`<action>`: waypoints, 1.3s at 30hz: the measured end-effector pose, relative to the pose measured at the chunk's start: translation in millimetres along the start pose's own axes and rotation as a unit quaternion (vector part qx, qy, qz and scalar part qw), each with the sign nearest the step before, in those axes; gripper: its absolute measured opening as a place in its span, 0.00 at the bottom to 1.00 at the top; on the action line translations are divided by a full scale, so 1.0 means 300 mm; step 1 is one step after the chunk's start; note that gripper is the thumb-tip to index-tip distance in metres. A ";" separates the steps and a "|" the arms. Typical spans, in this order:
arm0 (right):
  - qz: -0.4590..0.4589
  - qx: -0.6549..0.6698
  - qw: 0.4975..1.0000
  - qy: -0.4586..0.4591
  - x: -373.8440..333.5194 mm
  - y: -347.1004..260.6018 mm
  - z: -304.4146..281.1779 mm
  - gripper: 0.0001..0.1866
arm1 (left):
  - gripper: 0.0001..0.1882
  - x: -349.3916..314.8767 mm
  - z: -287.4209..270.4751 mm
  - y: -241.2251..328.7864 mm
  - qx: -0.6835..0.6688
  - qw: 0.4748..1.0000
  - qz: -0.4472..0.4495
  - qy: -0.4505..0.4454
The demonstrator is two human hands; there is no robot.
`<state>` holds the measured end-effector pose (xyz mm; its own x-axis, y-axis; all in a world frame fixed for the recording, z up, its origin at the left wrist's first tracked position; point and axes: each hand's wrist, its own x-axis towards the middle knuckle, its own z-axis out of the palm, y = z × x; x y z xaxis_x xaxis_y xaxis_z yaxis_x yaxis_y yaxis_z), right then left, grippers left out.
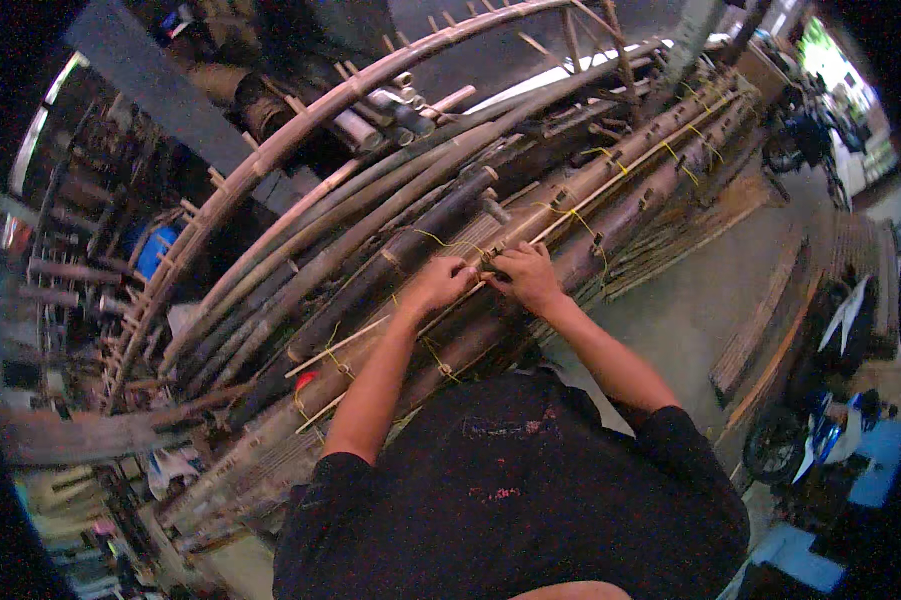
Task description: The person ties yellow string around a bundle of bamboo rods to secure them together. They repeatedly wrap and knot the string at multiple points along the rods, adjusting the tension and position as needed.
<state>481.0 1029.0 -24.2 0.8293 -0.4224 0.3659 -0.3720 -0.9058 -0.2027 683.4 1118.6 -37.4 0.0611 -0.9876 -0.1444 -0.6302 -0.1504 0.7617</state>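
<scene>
My left hand point(445, 283) and my right hand point(527, 277) meet over a long brown bamboo pole point(371, 352) with slots cut along it. Both hands are closed, fingertips bent inward and nearly touching. Whatever they pinch is hidden by the fingers. Just beyond them a yellow cord point(449, 243) trails from the pole, its end curling to the left. A thin pale bamboo strip point(611, 184) runs lengthwise along the pole and passes under my hands. More yellow ties point(569, 212) circle the strip and pole at intervals, with loose ends sticking out. Nearer to me lies a second slotted pole point(581, 262).
Several long poles point(371, 222) lie stacked beyond my hands. Behind them arches a curved bamboo rail point(343, 98) with short pegs. At right, bundled slats point(761, 310) rest on the concrete floor point(671, 290), near a parked blue-and-white motorbike point(831, 440). A grey beam point(161, 85) crosses the upper left.
</scene>
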 end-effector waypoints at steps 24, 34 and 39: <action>0.296 0.823 0.481 -0.059 0.165 0.134 0.004 0.11 | 0.08 0.005 0.386 0.147 0.164 0.915 -0.073 0.361; -0.062 0.474 0.808 -0.345 0.205 0.047 -0.087 0.22 | 0.15 0.017 0.532 -0.014 -0.061 0.882 -0.120 0.452; -0.267 0.193 0.887 -0.324 0.427 0.183 -0.007 0.25 | 0.10 0.036 0.439 0.174 0.089 0.862 -0.160 0.473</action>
<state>565.8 925.0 13.4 0.9564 0.2834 -0.0699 0.2124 -0.8400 -0.4993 549.2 1105.9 -82.4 0.8041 -0.5042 0.3149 -0.5681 -0.4958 0.6569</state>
